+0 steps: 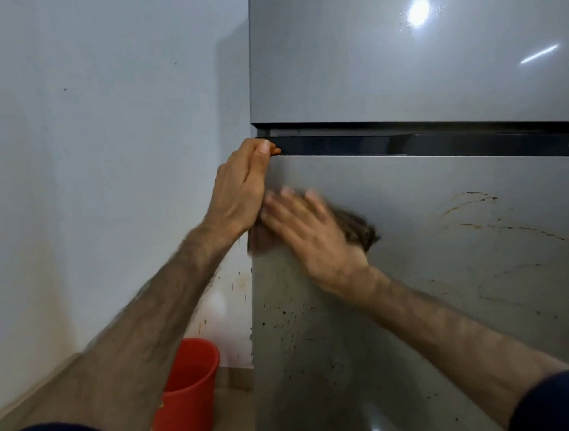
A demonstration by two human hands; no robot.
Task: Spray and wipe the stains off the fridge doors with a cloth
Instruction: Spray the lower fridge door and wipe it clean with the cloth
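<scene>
The left hand (239, 188) gripped the top left corner of the lower fridge door (453, 269), its fingers curled over the edge and mostly hidden. The right hand (312, 233), blurred, pressed a dark cloth (360, 231) flat against the door with straight fingers; most of the cloth lay hidden beneath it. Brown stains (471, 200) streaked the door to the right. A red bucket (188, 395) stood on the floor, partly behind the left forearm.

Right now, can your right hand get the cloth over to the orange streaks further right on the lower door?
Probably yes. The right hand presses the cloth flat on the lower door, and only bare door panel lies between it and the orange streaks.
</scene>
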